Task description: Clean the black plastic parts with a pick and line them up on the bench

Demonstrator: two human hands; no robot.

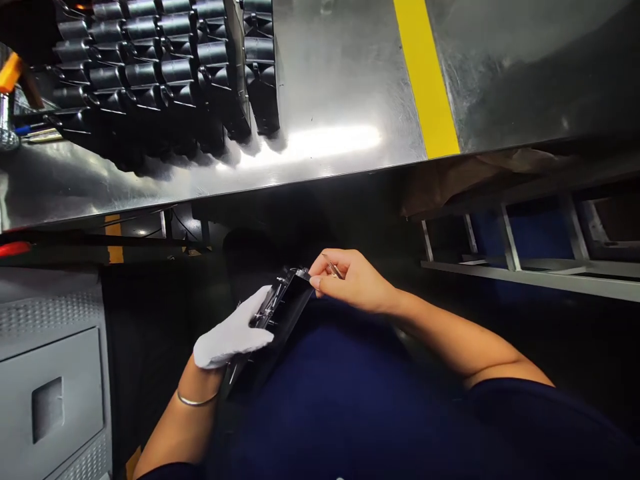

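Note:
My left hand [235, 333], in a white glove, is closed around a long black plastic part [287, 310] with small clips and ribs along one side. The part is held tilted in front of my body, below the bench edge. My bare right hand [350, 277] is at the part's upper end, its thumb and forefinger pinched together against that corner. A thin metal tool [333, 268], pointed at one end, lies tucked in the fingers of this hand; its exact kind is hard to make out.
Rows of similar black plastic parts [165, 80] stand on the metal bench [340, 80] at the upper left. Yellow tape [427, 80] crosses the bench. A grey perforated cabinet [50, 373] is at lower left, a metal frame [525, 273] at right. An orange-handled tool [10, 72] lies far left.

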